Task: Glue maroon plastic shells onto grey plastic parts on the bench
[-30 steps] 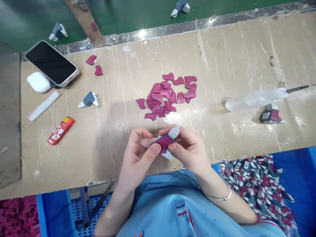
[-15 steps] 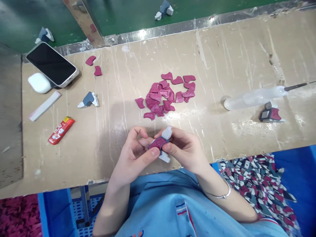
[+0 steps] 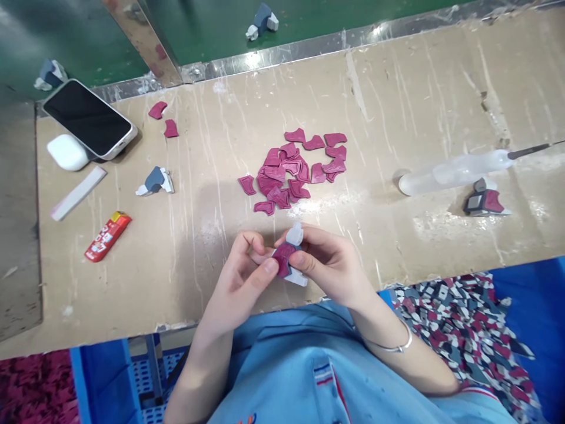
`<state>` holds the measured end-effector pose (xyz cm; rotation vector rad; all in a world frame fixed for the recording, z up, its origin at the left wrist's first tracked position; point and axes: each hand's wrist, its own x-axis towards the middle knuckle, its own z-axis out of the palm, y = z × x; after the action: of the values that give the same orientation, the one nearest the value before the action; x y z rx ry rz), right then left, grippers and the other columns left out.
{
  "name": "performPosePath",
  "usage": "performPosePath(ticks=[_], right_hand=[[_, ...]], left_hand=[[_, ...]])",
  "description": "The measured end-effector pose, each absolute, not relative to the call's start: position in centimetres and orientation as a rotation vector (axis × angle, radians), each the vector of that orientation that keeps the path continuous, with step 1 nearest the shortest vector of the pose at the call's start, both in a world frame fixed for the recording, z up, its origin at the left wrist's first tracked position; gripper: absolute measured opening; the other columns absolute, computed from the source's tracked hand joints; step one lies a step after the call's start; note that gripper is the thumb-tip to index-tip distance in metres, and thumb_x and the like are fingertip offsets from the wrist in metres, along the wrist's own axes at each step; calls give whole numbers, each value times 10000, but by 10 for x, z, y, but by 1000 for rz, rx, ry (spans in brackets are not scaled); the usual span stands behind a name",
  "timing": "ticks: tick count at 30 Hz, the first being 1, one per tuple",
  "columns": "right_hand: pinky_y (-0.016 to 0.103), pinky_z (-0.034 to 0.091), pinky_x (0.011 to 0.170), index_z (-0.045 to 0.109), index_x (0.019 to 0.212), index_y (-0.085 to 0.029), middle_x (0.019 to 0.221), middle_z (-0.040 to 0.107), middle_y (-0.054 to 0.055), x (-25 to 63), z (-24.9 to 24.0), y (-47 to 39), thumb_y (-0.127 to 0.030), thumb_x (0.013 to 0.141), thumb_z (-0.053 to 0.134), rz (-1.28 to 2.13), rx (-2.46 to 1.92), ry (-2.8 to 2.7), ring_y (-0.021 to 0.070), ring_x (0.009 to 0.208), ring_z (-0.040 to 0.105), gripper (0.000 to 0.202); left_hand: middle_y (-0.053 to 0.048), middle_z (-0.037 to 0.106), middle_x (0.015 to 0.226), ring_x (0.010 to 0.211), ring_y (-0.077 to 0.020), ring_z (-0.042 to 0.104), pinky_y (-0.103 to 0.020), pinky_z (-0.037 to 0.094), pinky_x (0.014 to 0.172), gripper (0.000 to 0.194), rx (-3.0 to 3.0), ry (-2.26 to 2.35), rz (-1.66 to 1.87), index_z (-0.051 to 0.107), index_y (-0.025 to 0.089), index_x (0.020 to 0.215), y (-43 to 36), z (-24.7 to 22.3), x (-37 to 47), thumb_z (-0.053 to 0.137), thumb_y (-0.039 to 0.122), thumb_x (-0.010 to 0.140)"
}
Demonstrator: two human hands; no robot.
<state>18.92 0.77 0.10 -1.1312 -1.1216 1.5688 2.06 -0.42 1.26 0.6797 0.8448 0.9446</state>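
Note:
Near the table's front edge, my right hand [image 3: 329, 259] is closed with thumb and fingers on a small grey-and-white plastic part [image 3: 295, 235]. A maroon plastic piece [image 3: 285, 259] lies against the face of that part. My left hand [image 3: 242, 274] pinches the maroon piece at its left end, the thumb on top; its other fingers are curled. Whether the piece sits fully in the part cannot be seen under the thumbs. Beyond my hands lies a loose pile of maroon pieces [image 3: 274, 174].
At left are a phone [image 3: 90, 118], a white case [image 3: 67, 152], a white strip [image 3: 78, 193], a red packet [image 3: 108, 237] and a grey-white part [image 3: 155, 180]. At right lie a clear needle-tipped bottle [image 3: 459, 171] and an assembled part [image 3: 485, 201]. Bins hold many pieces [image 3: 468, 330].
The maroon piece has turned from lying lengthwise with its ridged pattern showing to resting over the grey part, smoother side up. Parts on the green surface behind have moved left.

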Motion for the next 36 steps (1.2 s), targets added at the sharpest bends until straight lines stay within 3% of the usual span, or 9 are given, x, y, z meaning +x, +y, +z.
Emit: performPosePath(ticks=[8, 14, 17, 20, 23, 29, 36], right_hand=[[305, 445, 623, 685, 726, -202, 708, 553, -4, 198, 8, 19, -850, 941, 641, 1636, -1029, -1409, 152, 686, 534, 684], [311, 461, 634, 681, 709, -199, 721, 563, 6, 200, 5, 19, -826, 956, 648, 1637, -1025, -1457, 160, 705, 549, 674], [323, 524, 688, 788, 840, -208, 821, 668, 39, 201, 2, 16, -747, 981, 692, 1640, -1014, -1424, 183, 775, 628, 566], [363, 612, 876, 849, 1068, -243, 1047, 784, 80, 201, 1, 11, -664, 1018, 703, 1622, -988, -1337, 230, 996, 742, 449], [401, 644, 994, 856, 1134, -265, 1127, 821, 83, 196, -1, 6, -624, 1013, 735, 1581, -995, -1238, 249, 1105, 778, 398], [353, 689, 817, 862, 1086, -241, 1003, 857, 74, 185, -5, 1, -671, 945, 794, 1521, -1103, -1081, 216, 876, 818, 458], [340, 670, 696, 865, 918, -232, 852, 849, 55, 183, 0, 5, -623, 863, 887, 1512, -1153, -1041, 204, 751, 792, 396]], left_hand=[[62, 598, 792, 654, -53, 519, -117, 447, 620, 469, 717, 721, 829, 430, 227, 902, 0, 12, 11, 876, 365, 952], [84, 584, 757, 622, -46, 490, -106, 427, 594, 512, 775, 755, 839, 392, 235, 881, -1, 10, 12, 879, 379, 945], [88, 640, 769, 637, -47, 557, -117, 473, 632, 481, 808, 875, 897, 418, 239, 886, -7, 12, 13, 888, 330, 931], [78, 758, 847, 748, -64, 695, -146, 544, 754, 407, 886, 1086, 979, 503, 260, 987, -11, 14, 16, 890, 185, 886], [59, 825, 909, 849, -95, 780, -174, 580, 828, 452, 940, 1205, 1031, 564, 275, 1091, -12, 16, 21, 901, 130, 826], [12, 857, 1019, 944, -133, 816, -205, 610, 871, 418, 980, 1227, 1028, 658, 259, 1108, -12, 16, 25, 923, 161, 800], [-13, 845, 1045, 1001, -177, 811, -263, 620, 894, 465, 950, 1229, 960, 656, 261, 1143, -17, 18, 20, 935, 191, 778]])
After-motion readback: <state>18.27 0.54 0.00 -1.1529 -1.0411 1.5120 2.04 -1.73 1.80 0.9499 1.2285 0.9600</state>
